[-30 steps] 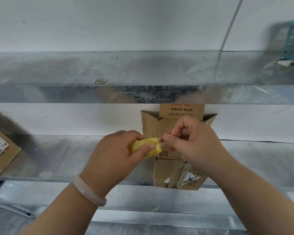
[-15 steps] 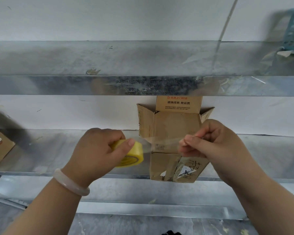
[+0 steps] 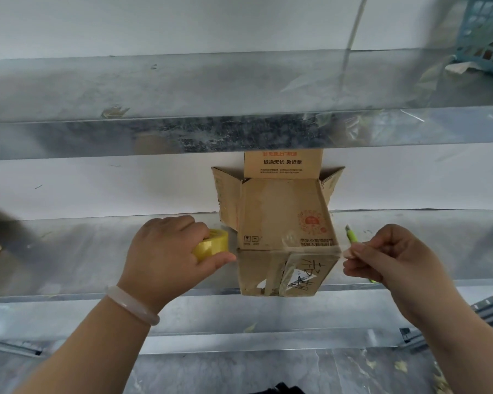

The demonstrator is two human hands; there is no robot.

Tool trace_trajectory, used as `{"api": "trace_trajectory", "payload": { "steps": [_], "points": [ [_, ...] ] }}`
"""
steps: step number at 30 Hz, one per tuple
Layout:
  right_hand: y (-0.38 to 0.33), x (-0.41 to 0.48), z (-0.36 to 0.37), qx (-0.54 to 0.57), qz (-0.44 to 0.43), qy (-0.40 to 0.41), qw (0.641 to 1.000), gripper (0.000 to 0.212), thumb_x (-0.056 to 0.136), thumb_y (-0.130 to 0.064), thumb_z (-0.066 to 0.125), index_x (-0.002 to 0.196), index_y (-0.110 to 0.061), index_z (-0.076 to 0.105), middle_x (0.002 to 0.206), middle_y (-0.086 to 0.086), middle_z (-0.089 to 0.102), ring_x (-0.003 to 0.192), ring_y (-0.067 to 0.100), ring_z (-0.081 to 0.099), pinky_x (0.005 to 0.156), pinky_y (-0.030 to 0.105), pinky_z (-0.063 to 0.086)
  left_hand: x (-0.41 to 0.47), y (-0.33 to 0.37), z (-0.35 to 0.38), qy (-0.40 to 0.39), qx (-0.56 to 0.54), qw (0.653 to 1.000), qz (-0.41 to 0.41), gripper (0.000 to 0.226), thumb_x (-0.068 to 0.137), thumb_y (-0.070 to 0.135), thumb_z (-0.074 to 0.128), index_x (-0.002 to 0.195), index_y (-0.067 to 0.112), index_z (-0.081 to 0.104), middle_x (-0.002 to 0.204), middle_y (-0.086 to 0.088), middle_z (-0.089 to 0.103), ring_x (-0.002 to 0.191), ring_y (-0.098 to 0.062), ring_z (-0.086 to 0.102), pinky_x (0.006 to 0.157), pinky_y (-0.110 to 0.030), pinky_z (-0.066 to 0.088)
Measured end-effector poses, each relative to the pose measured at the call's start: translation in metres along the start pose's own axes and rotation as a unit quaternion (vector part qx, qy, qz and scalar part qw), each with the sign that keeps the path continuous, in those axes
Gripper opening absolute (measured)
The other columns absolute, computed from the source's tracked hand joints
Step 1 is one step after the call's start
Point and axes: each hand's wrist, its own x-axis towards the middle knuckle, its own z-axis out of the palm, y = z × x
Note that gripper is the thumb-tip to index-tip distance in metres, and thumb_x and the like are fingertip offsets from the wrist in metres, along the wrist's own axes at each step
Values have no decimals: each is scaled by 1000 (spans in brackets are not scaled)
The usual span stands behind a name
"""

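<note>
Shiny metal shelves [image 3: 69, 251] run along a white wall [image 3: 97, 189]. On the lower shelf sits a brown cardboard box [image 3: 282, 217], right at the front edge, with its flaps open at the back. A clear strip of tape [image 3: 285, 248] is stretched across the near top edge of the box, from side to side. I cannot tell if it is stuck down yet.

The yellow tape roll [image 3: 212, 245] is just left of the box, almost touching it. The left hand [image 3: 165, 257] is curled tight round the roll, with the thumb under it. The loose end of the strip pokes out past the right side of the box. The right hand [image 3: 393, 257] pinches that end between thumb and finger, and its other fingers are curled in. So the box lies between the two hands, with the tape running over it.

What could go wrong? If the right hand lets the end slip, the tape may curl up and stick to itself. If one hand pulls harder than the other, the strip may land crooked, or the light box may slide off the shelf.

A green cutter [image 3: 350, 235] lies on the shelf behind the right hand. A pale bracelet [image 3: 133, 304] is on the left wrist. A blue basket [image 3: 484, 32] stands on the upper shelf, far to the right.
</note>
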Motion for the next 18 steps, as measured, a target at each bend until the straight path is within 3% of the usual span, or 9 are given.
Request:
{"api": "trace_trajectory", "payload": {
  "steps": [3, 7, 11, 13, 15, 18],
  "points": [
    [4, 1, -4, -8, -3, -11, 1000, 80, 19, -74, 85, 68, -17, 55, 75, 21, 72, 68, 35, 72, 81, 50, 56, 0, 3, 2, 3, 11, 1000, 7, 61, 84, 73, 37, 68, 20, 63, 60, 5, 52, 53, -18, 50, 56, -28, 41],
    [6, 6, -7, -12, 1, -2, 1000, 82, 28, -63, 88, 76, -7, 52, 75, 19, 73, 73, 39, 72, 75, 44, 59, -2, 0, 2, -20, -48, 998, 34, 41, 88, 50, 41, 72, 19, 62, 62, 7, 50, 52, -14, 44, 52, -22, 30],
    [9, 8, -9, -9, 10, 3, 1000, 89, 21, -68, 87, 75, -7, 51, 77, 19, 73, 68, 33, 72, 71, 39, 60, -3, -3, 4, -19, -63, 998, 23, 38, 83, 54, 48, 75, 20, 65, 67, 9, 56, 55, -12, 48, 55, -19, 32],
    [12, 12, -8, -14, 13, 11, 1000, 67, 46, -49, 92, 76, -6, 51, 76, 19, 73, 66, 32, 72, 76, 45, 60, -1, -3, 7, -16, -43, 999, 21, 45, 81, 61, 48, 77, 20, 65, 68, 8, 57, 56, -13, 49, 58, -22, 35],
    [14, 17, -8, -9, 11, 23, 1000, 28, 79, -12, 77, 76, -4, 50, 74, 20, 72, 64, 30, 71, 83, 53, 57, 2, -2, 11, -24, -39, 999, 18, 52, 81, 69, 44, 78, 21, 65, 70, 9, 56, 58, -11, 49, 60, -23, 37],
    [22, 25, -9, -15, 27, 33, 999, 19, 87, 1, 65, 77, -3, 49, 73, 20, 72, 62, 29, 69, 84, 53, 56, 5, -4, 16, -36, -47, 998, 13, 62, 82, 76, 35, 79, 21, 65, 71, 10, 57, 59, -12, 51, 60, -24, 40]
  ]
}}
